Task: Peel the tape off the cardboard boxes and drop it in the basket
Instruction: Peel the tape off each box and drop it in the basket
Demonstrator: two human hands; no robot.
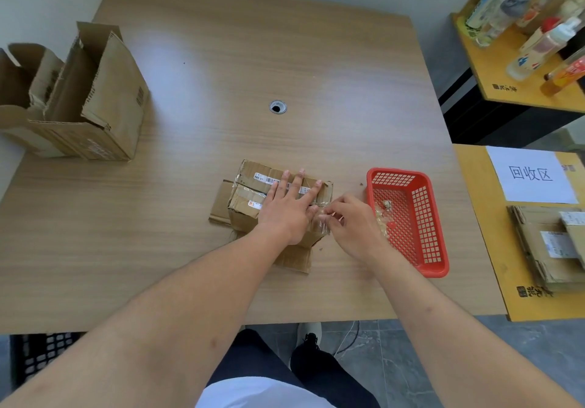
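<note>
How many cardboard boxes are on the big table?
2. One small taped box sits under the left hand, beside the red basket. One open box stands at the table's far-left edge.

Red lattice basket (pixel 421 205), brown cardboard box (pixel 250 198), tan woodgrain table (pixel 221 75).

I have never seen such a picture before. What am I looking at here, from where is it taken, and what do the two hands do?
There is one picture, from a camera worn on a person's head, looking down at a wooden table. No machine, only bare hands. The left hand presses flat on a small cardboard box. The right hand pinches a strip of clear tape at the box's edge. Beside it stands a red basket with some tape scraps inside. An open box stands far left.
</note>
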